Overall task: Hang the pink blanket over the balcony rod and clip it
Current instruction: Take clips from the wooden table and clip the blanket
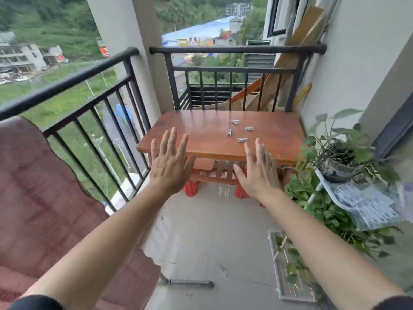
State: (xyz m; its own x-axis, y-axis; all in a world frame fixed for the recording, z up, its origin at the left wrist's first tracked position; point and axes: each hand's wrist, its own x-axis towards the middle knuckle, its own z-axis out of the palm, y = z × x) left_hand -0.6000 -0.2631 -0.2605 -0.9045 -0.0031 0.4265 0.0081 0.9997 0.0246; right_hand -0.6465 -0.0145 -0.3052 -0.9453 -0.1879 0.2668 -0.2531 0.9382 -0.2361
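Hands: left hand [169, 159] and right hand [257, 168] released, fingers spread, holding nothing.
Blanket: pink fleecy blanket [40, 198] against the left railing, cut off by the frame; whether it lies over the black metal balcony rod [67, 86] is unclear.
Clips: four small silver metal clips [242, 139], blurred, on the reddish wooden surface [201, 130].

Dusky pink blanket [44, 198] with darker diamond pattern, black railing [67, 82], reddish-brown table [201, 135], silver clips [242, 139].

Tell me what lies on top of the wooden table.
Four small metal clips lie scattered on the right half of the table. The left hand and right hand hide parts of its near edge.
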